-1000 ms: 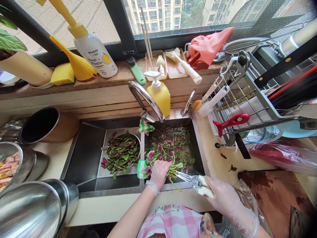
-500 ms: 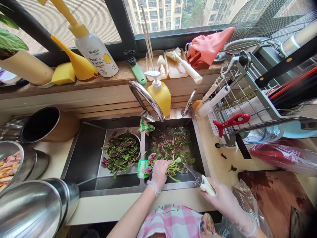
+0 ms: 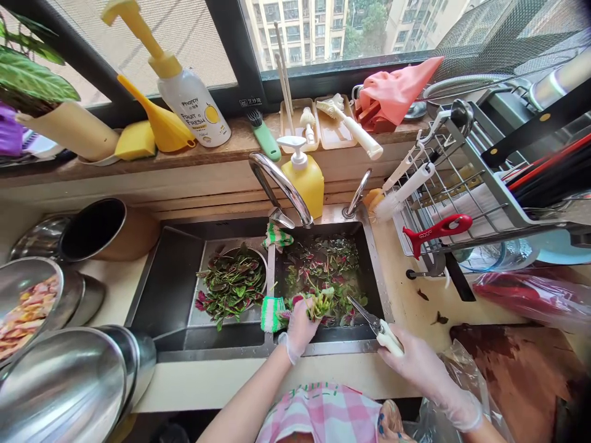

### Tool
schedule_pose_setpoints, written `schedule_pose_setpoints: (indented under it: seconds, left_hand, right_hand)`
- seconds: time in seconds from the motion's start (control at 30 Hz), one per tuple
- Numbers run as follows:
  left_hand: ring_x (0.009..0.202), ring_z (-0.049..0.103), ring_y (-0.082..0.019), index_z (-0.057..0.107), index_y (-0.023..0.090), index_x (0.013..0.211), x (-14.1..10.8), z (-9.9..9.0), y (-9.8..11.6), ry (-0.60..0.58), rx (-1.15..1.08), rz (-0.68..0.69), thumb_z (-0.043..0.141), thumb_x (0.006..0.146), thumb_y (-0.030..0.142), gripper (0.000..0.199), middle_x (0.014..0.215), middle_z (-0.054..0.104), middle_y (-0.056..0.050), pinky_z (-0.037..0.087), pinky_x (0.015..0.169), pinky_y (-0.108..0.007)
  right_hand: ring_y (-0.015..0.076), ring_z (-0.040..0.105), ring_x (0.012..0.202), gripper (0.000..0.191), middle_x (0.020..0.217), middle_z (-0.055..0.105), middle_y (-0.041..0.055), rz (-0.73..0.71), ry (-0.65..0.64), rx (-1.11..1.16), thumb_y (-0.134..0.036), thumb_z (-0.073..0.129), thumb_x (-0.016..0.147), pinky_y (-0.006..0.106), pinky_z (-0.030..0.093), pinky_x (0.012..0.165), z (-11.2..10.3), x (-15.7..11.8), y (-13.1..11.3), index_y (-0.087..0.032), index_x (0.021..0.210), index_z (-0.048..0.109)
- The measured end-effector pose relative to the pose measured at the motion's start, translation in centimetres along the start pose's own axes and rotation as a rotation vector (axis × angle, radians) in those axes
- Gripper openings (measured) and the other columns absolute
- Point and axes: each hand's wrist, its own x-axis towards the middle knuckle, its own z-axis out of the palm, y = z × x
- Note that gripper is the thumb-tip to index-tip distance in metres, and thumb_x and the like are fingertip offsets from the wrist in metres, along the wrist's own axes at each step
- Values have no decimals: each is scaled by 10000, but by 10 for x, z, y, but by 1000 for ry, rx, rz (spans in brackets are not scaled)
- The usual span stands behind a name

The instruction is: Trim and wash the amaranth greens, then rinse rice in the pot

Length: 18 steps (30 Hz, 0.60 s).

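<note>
**As the kitchen shears [image 3: 368,317] swing clear, my left hand [image 3: 299,329] keeps its grip on the red amaranth bunch [image 3: 317,306]**

A moment ago the blades sat at the stems. Now they've pulled away to the right, points aimed back toward the leaves. My right hand [image 3: 422,369], in a clear plastic glove, is closed around the cream handles. My left fist is tight on the bunch, low over the right basin of the stainless sink [image 3: 323,349], sprigs poking out past my thumb. A green-and-white striped cloth [image 3: 273,314] sits just beside my fingers. Loose leaves [image 3: 323,261] float in the water ahead, a steel bowl [image 3: 253,254] of greens fills the left basin, and a second striped cloth [image 3: 277,235] rests on the divider.
</note>
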Motion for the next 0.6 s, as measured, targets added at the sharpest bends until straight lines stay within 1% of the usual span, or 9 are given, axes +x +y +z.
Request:
schedule_pose_setpoints:
  seconds: [0.03,0.1,0.17,0.2,0.27,0.33,0.4,0.5,0.6]
  left_hand:
    - [925,668,-247,704,158,945,2,0,2,-8,-89,-108,663,757,202,197,990,747,-103,497,884,-400]
    - [939,677,-248,703,132,957,7,-2,8,-63,-255,-286,694,724,223,250,997,751,-108,501,904,-386]
    - [918,684,-250,706,112,948,10,-6,14,-143,-413,-406,722,693,244,288,965,757,-102,507,900,-384]
    - [910,685,-251,707,105,952,12,-8,16,-181,-497,-436,739,675,258,318,959,757,-100,509,894,-384]
    - [905,686,-249,703,102,993,13,-13,21,-244,-672,-453,768,649,299,402,977,754,-97,515,885,-384]
    - [903,686,-251,699,103,1019,15,-18,24,-277,-768,-451,788,625,320,459,1000,749,-101,517,881,-386]
    - [896,687,-257,705,100,1005,17,-20,27,-285,-729,-448,785,624,318,447,996,750,-106,515,882,-393]
    - [945,677,-259,716,108,990,19,-19,28,-263,-530,-360,744,660,253,361,1018,749,-98,489,933,-388]
    - [971,673,-249,715,125,987,19,-12,27,-229,-321,-277,684,709,188,287,1024,750,-96,483,943,-370]
  right_hand:
    - [214,666,737,323,836,730,19,-10,-3,7,-363,528,781,255,409,618,1,0,-1,-244,1059,640]
    - [206,660,721,308,813,724,13,-23,-5,13,-360,525,782,253,408,614,3,0,-3,-241,1042,638]
    - [202,656,725,296,818,723,15,-35,-9,30,-360,520,787,253,408,617,4,0,-5,-235,1030,634]
    - [201,656,734,295,829,723,17,-41,-13,45,-359,518,790,255,410,622,4,0,-6,-235,1032,631]
    - [200,657,749,294,843,723,17,-54,-22,74,-355,512,797,256,413,632,3,0,-8,-237,1042,625]
    - [201,659,750,295,842,723,18,-56,-24,76,-352,518,797,257,413,632,1,-1,-12,-238,1047,623]
    - [207,660,747,303,848,725,26,-55,-5,46,-353,530,794,260,406,623,-2,-1,-19,-235,1057,624]
    - [212,659,758,311,882,728,39,-83,25,5,-349,542,798,263,396,623,-6,-3,-34,-233,1075,621]
    - [202,656,751,255,876,728,35,-127,27,-30,-327,542,806,258,371,613,-10,-3,-49,-239,1030,627]
